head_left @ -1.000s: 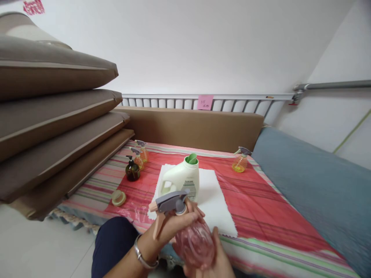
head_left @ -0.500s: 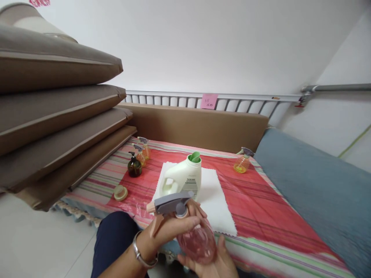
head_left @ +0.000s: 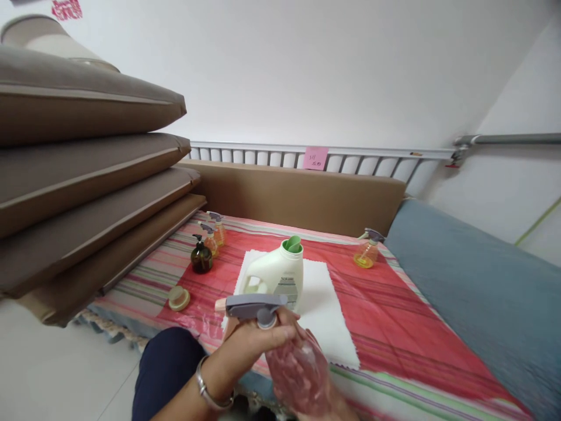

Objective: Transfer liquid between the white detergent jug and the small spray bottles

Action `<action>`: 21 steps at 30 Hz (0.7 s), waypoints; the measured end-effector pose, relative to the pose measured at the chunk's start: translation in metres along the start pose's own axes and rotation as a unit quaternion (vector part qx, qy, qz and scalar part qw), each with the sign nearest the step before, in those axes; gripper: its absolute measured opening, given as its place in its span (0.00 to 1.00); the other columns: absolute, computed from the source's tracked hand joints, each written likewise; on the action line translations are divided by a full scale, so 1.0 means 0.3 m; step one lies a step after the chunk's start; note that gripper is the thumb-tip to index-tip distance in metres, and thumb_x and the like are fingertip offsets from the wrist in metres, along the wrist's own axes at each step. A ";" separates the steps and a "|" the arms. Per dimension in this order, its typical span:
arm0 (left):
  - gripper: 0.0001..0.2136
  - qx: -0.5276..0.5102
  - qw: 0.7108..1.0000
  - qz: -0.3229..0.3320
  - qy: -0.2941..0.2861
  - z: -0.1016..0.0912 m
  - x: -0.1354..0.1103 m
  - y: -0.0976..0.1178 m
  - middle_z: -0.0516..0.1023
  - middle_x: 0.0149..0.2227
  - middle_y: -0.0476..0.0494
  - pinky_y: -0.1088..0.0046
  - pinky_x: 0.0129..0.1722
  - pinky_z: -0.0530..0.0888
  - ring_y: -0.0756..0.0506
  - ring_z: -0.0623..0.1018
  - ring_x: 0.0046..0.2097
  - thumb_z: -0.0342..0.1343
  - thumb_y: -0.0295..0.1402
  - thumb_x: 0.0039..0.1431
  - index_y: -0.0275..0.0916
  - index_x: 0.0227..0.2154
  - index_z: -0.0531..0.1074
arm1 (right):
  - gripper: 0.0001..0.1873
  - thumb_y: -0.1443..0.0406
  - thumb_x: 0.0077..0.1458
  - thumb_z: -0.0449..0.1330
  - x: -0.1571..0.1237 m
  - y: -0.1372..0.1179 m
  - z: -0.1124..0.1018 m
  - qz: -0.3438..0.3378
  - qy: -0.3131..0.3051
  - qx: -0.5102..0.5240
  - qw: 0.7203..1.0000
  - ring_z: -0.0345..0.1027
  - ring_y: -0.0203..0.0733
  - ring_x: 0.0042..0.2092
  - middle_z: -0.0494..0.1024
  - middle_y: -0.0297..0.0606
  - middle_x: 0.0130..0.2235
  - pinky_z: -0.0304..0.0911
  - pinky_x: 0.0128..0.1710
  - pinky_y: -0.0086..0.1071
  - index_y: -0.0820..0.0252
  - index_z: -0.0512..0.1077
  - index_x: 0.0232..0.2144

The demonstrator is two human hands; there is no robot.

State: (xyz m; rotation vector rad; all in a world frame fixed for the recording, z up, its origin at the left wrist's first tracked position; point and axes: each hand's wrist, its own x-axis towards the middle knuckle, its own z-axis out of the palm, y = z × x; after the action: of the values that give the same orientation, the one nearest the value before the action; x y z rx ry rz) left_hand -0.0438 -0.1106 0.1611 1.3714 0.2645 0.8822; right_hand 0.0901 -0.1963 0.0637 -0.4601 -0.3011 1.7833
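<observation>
A pink transparent spray bottle (head_left: 300,374) with a grey trigger head (head_left: 256,307) is held up in front of me, tilted. My left hand (head_left: 263,342) is closed around its neck, just under the trigger. At the base, my right hand (head_left: 335,406) grips the bottle from below, blurred and mostly hidden behind it. Just beyond stands an uncapped pale green detergent jug (head_left: 272,266) with a green spout, on a white cloth (head_left: 319,304). The round pale green cap (head_left: 179,298) lies to the left on the red-striped cover.
A dark pump bottle (head_left: 201,257) and two small spray bottles (head_left: 211,240) stand at the left. Another spray bottle (head_left: 367,251) with yellow liquid is at the right. Stacked brown cushions (head_left: 96,158) rise on the left, and a long cushion (head_left: 298,196) lines the back.
The spray bottle has shifted slightly left in view. My right hand has moved farther behind and under its base, so its fingers are less visible. The jug has stayed in place.
</observation>
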 end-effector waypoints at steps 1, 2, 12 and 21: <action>0.09 0.001 1.000 -0.005 0.003 0.001 0.002 -0.003 0.76 0.25 0.47 0.61 0.50 0.66 0.43 0.76 0.35 0.60 0.38 0.48 0.37 0.21 0.71 | 0.19 0.51 0.41 0.66 0.001 0.002 -0.002 0.004 -0.006 0.010 1.000 0.71 0.45 0.46 0.80 0.31 0.43 0.68 0.40 0.39 0.46 0.75 0.38; 0.10 0.002 1.000 -0.010 0.001 0.003 0.003 -0.005 0.76 0.24 0.47 0.61 0.50 0.66 0.43 0.76 0.35 0.60 0.38 0.48 0.37 0.22 0.71 | 0.19 0.52 0.42 0.66 0.003 0.005 -0.005 0.010 -0.014 0.022 1.000 0.71 0.45 0.46 0.80 0.32 0.43 0.69 0.39 0.38 0.48 0.75 0.38; 0.10 0.010 0.992 0.100 0.074 0.001 0.010 0.057 0.76 0.26 0.44 0.61 0.44 0.69 0.42 0.75 0.35 0.55 0.38 0.52 0.37 0.22 0.73 | 0.22 0.53 0.46 0.64 0.029 0.026 -0.097 0.071 -0.031 0.115 0.990 0.73 0.42 0.44 0.80 0.38 0.43 0.69 0.34 0.32 0.59 0.74 0.41; 0.09 0.048 0.965 0.188 0.178 0.016 -0.010 0.164 0.76 0.31 0.48 0.65 0.45 0.67 0.44 0.73 0.37 0.53 0.35 0.55 0.40 0.22 0.69 | 0.31 0.51 0.43 0.65 0.028 0.015 -0.038 -0.018 0.015 0.066 0.998 0.65 0.49 0.53 0.75 0.45 0.49 0.63 0.50 0.42 0.64 0.71 0.46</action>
State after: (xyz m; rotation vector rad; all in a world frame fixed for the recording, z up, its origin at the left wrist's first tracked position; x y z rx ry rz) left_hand -0.0619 -0.1188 0.2063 1.3698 0.3311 1.4540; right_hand 0.0896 -0.1899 0.0503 -0.3846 -0.1691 1.7473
